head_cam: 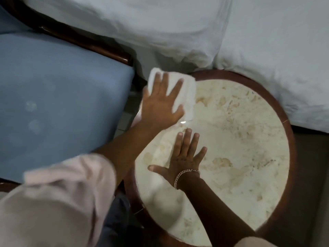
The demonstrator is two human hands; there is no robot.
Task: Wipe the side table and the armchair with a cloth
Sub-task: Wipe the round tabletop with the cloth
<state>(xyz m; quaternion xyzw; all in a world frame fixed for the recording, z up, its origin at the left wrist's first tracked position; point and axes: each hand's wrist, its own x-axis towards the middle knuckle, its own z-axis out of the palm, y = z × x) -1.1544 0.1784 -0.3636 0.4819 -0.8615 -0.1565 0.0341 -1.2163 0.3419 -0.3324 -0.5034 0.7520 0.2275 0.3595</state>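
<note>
Fingers: left fingers (175, 86) were spread flat on top of the cloth, pressing rather than pinching; right fingers (187, 139) lay apart and bare on the stone, clamped on nothing.
Bed: white bedding (267, 50) lay along the far side, touching the worktop's far rim.
Armchair: blue seat (62, 95) with a dark wood frame stood just left of the worktop, apart from both hands; the padding would probably give under a wipe, and the wood would not.
Worktop: round, pale marble top (240, 148) in a dark wood rim; looked hard, glossy and likely slick, heavy enough to stay put.
Left hand: (162, 107) palm down at the far-left edge, over the cloth.
Right hand: (185, 157) palm down near the middle-left, seemingly bracing; a chain bracelet (185, 172) sat at the wrist.
Cloth: white, folded (188, 93), soft and light, lying on the far-left rim and partly overhanging it; best held by flat palm pressure, since it would bunch or slide on the smooth stone if pushed loosely.
</note>
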